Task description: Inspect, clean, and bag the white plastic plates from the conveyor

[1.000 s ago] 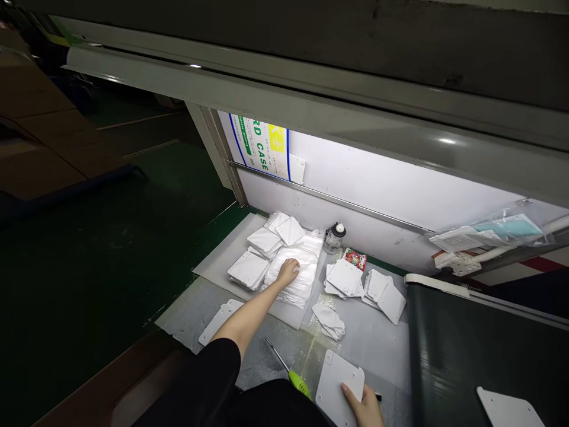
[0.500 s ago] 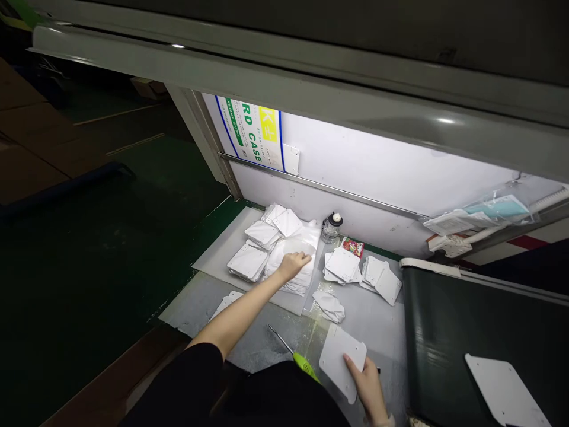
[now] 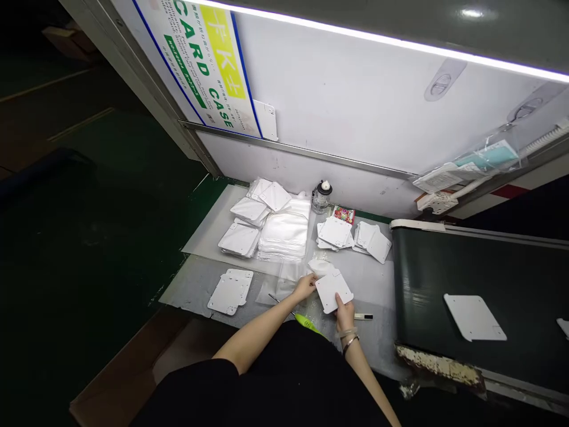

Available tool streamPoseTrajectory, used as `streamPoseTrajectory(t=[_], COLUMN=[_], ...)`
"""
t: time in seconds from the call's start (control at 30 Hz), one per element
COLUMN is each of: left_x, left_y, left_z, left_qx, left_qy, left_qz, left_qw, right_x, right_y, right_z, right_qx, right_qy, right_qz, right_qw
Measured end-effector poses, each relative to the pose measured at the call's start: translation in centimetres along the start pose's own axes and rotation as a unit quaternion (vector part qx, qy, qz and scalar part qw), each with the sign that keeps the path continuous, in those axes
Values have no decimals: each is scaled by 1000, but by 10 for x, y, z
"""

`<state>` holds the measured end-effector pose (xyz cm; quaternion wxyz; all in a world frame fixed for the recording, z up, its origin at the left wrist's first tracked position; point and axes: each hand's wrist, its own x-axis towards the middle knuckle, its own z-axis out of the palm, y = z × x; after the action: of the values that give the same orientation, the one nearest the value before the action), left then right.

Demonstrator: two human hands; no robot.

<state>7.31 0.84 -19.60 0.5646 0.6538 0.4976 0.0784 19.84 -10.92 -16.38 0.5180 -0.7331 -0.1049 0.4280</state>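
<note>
My right hand (image 3: 345,313) grips a flat white plate (image 3: 331,290) with rounded corners and small holes, thumb on top. Close to the plate's left edge, my left hand (image 3: 306,286) has its fingers pinched on a clear plastic bag (image 3: 288,274), which trails off to the left over the table. Behind my hands is a stack of clear bags (image 3: 284,231). A crumpled white piece (image 3: 320,267) lies just beyond the held plate. Below my left forearm is a green-handled screwdriver (image 3: 306,322), partly hidden by my clothing.
White plates are piled left of the bags (image 3: 240,238) and at the right (image 3: 335,232); a few lie front left (image 3: 230,292). A clear jar (image 3: 320,198) stands by the back wall. On the right, a dark conveyor belt (image 3: 422,279) carries a white plate (image 3: 475,317).
My left hand has come back from the bag stack toward the plate, with a clear bag. My right hand has moved the plate forward to meet it. The view has shifted.
</note>
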Motion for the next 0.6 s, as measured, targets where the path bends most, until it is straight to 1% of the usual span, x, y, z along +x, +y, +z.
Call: streamPoseTrajectory(t=[0.07,0.13,0.23,0.33,0.4,0.53,0.6], left_x=[1,0,-3,-11,-20,-46,-57], left_y=[-3,-3,8,30,46,66,73], left_z=[-8,-19,-34,-43,-44,-40,-35], left_qx=[16,40,66,94,115,159,173], left_qy=[22,45,72,101,104,72,57], left_qz=[-14,-20,-2,55,107,201,243], left_qw=[1000,998,995,989,982,964,953], right_x=[1,-3,-11,-15,-14,-10,-10], right_y=[5,6,-1,-12,-19,-31,-36], right_z=[2,1,-1,5,12,23,26], right_qx=[-27,-60,-103,-120,-117,-74,-39], right_qy=[-4,-23,-74,-112,-115,-97,-111], right_qz=[-7,-21,-45,-67,-77,-79,-74], right_qw=[1000,998,991,984,984,989,990])
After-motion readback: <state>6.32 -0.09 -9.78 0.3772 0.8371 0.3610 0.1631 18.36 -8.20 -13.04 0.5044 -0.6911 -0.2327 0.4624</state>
